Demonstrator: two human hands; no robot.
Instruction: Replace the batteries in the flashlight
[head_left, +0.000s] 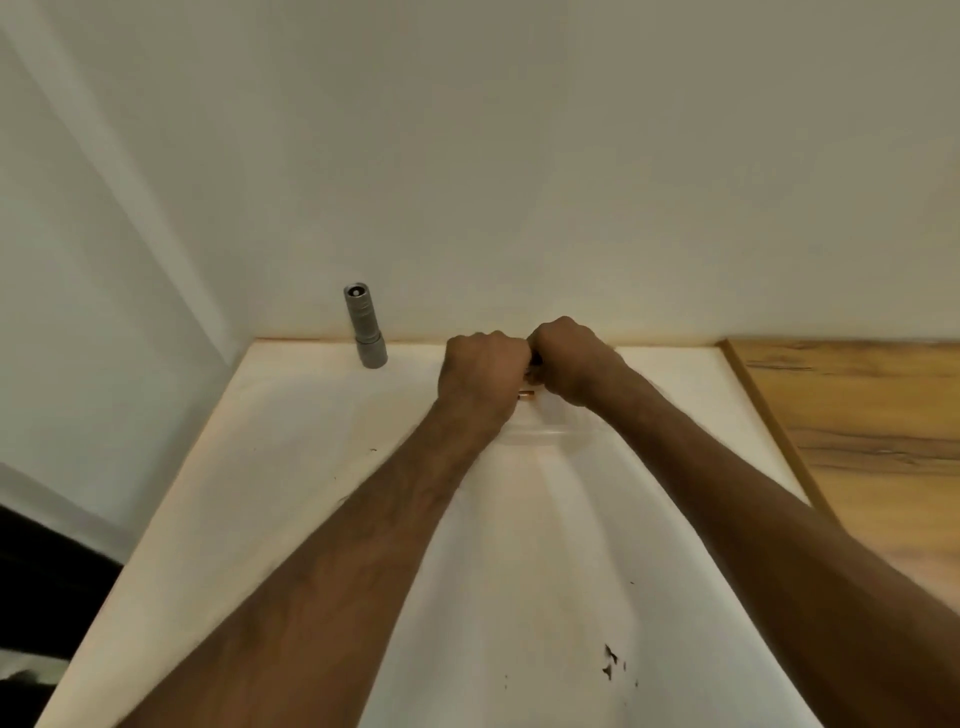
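A grey flashlight (365, 326) stands upright at the back of the white table (291, 467), wide end down, close to the wall. Its top end shows a dark round face with a pale spot. My left hand (480, 371) and my right hand (571, 358) are fisted knuckle to knuckle to the right of the flashlight, both closed on a small dark object (535, 358) that is mostly hidden. Just below the fists, a battery (526, 396) with a copper-coloured end peeks out; whether a hand touches it I cannot tell.
A clear plastic piece (540, 432) lies on the table under my wrists. A wood-grain surface (857, 426) adjoins the table on the right. The wall runs right behind the hands. Dark specks (609, 662) mark the tabletop near me.
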